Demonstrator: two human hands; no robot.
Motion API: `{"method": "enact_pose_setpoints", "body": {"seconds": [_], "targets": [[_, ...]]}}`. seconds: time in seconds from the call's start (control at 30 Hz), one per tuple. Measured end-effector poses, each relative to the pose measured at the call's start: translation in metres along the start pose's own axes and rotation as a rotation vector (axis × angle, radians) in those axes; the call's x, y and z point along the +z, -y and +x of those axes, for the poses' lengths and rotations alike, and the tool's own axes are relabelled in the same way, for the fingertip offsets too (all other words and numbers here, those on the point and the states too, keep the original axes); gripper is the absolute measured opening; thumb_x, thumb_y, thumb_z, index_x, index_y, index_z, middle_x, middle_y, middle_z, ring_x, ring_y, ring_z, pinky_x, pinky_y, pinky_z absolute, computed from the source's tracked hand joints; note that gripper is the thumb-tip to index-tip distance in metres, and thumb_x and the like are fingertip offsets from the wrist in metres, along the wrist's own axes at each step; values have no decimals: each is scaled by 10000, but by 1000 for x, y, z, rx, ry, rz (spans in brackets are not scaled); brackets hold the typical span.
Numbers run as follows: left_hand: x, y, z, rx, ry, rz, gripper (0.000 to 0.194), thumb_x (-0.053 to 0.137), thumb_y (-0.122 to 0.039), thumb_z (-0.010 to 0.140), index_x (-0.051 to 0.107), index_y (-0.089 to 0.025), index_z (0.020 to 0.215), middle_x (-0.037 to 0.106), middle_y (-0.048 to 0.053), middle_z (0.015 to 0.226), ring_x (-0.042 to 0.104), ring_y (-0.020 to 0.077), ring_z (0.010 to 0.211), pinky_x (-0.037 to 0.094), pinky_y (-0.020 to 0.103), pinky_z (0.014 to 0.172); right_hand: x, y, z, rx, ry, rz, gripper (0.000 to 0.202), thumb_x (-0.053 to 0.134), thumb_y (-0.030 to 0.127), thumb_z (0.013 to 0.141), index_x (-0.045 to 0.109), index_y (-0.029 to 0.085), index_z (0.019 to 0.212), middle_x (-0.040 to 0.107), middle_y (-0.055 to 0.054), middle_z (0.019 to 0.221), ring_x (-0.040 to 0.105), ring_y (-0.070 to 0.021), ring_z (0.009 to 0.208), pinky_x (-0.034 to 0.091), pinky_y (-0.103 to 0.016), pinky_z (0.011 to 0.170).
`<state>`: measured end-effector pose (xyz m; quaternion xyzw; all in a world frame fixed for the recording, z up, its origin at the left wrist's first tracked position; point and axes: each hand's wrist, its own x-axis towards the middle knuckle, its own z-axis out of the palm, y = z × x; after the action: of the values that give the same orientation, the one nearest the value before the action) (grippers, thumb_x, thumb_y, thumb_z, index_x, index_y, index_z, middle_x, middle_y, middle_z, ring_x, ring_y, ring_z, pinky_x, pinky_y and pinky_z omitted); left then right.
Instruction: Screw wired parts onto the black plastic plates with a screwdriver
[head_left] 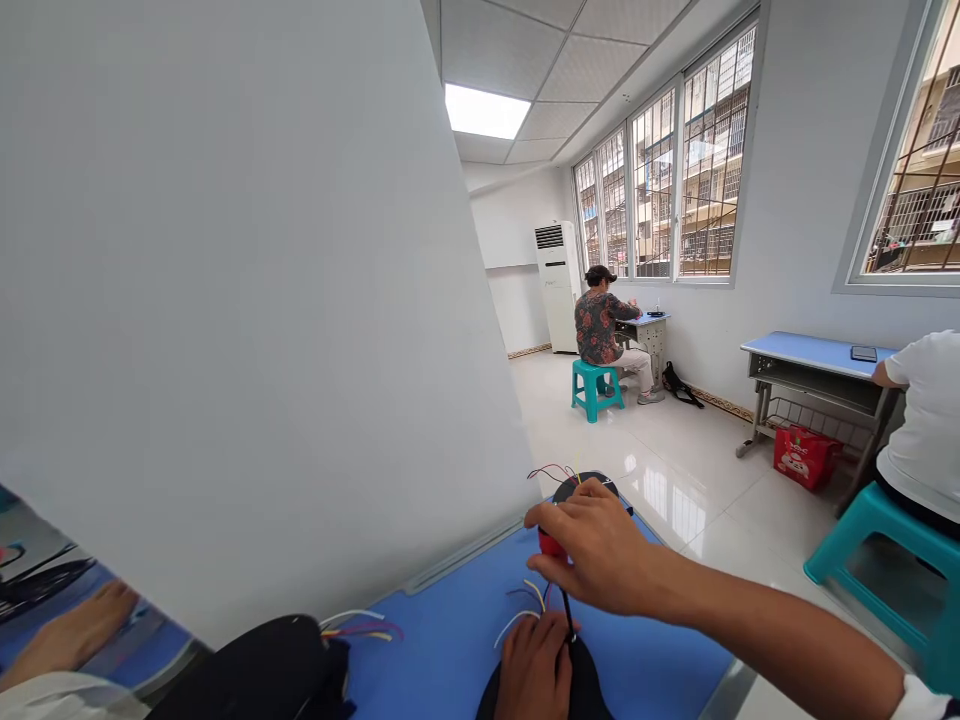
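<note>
My right hand (592,548) reaches across the blue desk (450,650), its fingers curled over a small red part (550,546). Just beyond it lies a black round piece (600,483) with thin red and yellow wires (551,470) sticking out. My left hand (534,668) rests closed on a second black disc (581,690) at the bottom edge and pinches a black wire (566,608) that runs up toward the red part. Loose white and yellow wire ends (521,605) fan out beside it.
A white partition (247,300) stands along the desk's left side, with another person's hand (71,630) beyond it. A black object with coloured wires (262,665) lies at the lower left. Two people sit at blue desks (814,352) on teal stools (596,388) by the windows.
</note>
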<state>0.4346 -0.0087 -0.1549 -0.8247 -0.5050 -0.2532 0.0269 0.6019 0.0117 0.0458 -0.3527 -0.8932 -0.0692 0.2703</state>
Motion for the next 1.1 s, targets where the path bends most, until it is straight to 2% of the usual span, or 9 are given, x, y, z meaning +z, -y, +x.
{"method": "enact_pose_setpoints", "body": {"seconds": [0.2, 0.4, 0.6, 0.7, 0.77, 0.83, 0.9, 1.0, 1.1], "targets": [[-3, -2, 2, -40, 26, -49, 363, 424, -73, 873, 697, -288, 975, 756, -9, 961, 705, 209, 915, 577, 385, 825, 3, 5, 6, -12, 18, -25, 171, 661, 310, 901, 535, 203, 947, 720, -1, 720, 651, -196, 631, 385, -331, 746], [4, -9, -1, -120, -50, -49, 397, 350, -132, 909, 712, -230, 1041, 759, 76, 1085, 684, 261, 1061, 561, 455, 896, -2, 21, -5, -141, 56, -41, 105, 598, 292, 940, 533, 209, 933, 670, 18, 698, 592, -178, 605, 374, -335, 731], [11, -13, -1, -124, -94, 1, 424, 356, -108, 897, 733, -204, 1067, 753, 109, 1121, 681, 265, 1056, 558, 451, 894, -18, 18, -12, -151, 91, 96, 243, 591, 203, 885, 501, 176, 1109, 657, -96, 1148, 594, -218, 906, 398, -324, 731], [14, -11, -2, -98, -112, 45, 405, 367, -107, 901, 733, -206, 1045, 760, 104, 1089, 688, 266, 1031, 558, 443, 876, -20, 16, -11, -216, 147, 99, 245, 563, 187, 898, 504, 165, 1135, 684, -59, 1008, 593, -193, 824, 402, -317, 755], [16, -10, -2, -97, -105, 45, 415, 358, -103, 906, 723, -231, 1058, 765, 83, 1061, 688, 261, 1034, 557, 438, 869, -17, 17, -8, -190, 152, -18, 127, 553, 273, 952, 546, 170, 1025, 672, -25, 803, 570, -187, 673, 392, -338, 726], [17, -10, -2, -104, -102, 30, 420, 351, -99, 906, 717, -245, 1053, 766, 69, 1034, 689, 255, 1023, 559, 432, 857, -15, 17, -6, -139, 137, -103, 231, 565, 410, 969, 560, 183, 925, 647, -16, 707, 555, -194, 609, 388, -360, 704], [18, -10, -3, -102, -119, 41, 420, 349, -87, 902, 721, -230, 1033, 765, 79, 1021, 690, 258, 1014, 558, 439, 866, -16, 17, -5, -146, 122, -66, 291, 592, 462, 949, 566, 180, 1016, 691, -50, 828, 606, -225, 731, 406, -364, 739], [19, -11, -2, -105, -132, 64, 417, 360, -63, 880, 725, -214, 1012, 766, 86, 1011, 689, 270, 994, 548, 445, 864, -21, 16, -3, -257, 119, 85, 363, 579, 278, 950, 475, 168, 1281, 699, -79, 1111, 617, -219, 990, 415, -337, 875], [21, -11, -2, -121, -90, 26, 424, 351, -54, 872, 717, -245, 966, 764, 55, 1001, 685, 259, 965, 532, 427, 834, -19, 16, 0, -195, 176, 16, 206, 577, 262, 956, 576, 136, 1119, 729, -58, 872, 639, -197, 756, 407, -363, 902]]}}
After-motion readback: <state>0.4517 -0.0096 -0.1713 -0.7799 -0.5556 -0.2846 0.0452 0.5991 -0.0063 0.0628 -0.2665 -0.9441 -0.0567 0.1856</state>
